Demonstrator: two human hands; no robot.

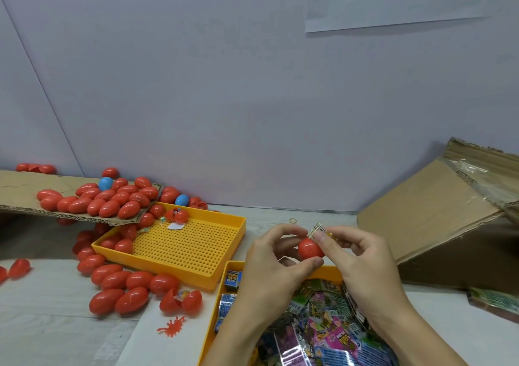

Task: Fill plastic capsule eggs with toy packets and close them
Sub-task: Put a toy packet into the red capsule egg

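I see the left hand (273, 256) gripping a red plastic capsule egg half (309, 249) between thumb and curled fingers, held in the air at about 4 o'clock in view. Right hand (355, 256) pinches a small folded toy packet (317, 229) at the egg's upper rim, touching it. Both sit above a yellow plastic tray of glossy printed toy packets (314, 329) at 5 o'clock. A second yellow perforated plastic tray (193, 249) lies at 7 o'clock, a few red eggs in its far corner. Surface is a pale grey wood-grain tabletop (50, 334); closed red plastic eggs (123, 287) are scattered over it at 8 o'clock, more piled on a flat corrugated cardboard sheet (25, 191) at 9 o'clock, with two blue plastic eggs (106, 183) among them. Small red rubbery creature toy (172, 327) at 6 o'clock. Tilted brown cardboard box (438, 211) at 3 o'clock. Plain pale lilac wall (224, 84) behind, white paper sheet with a red block (393, 3) at 1 o'clock
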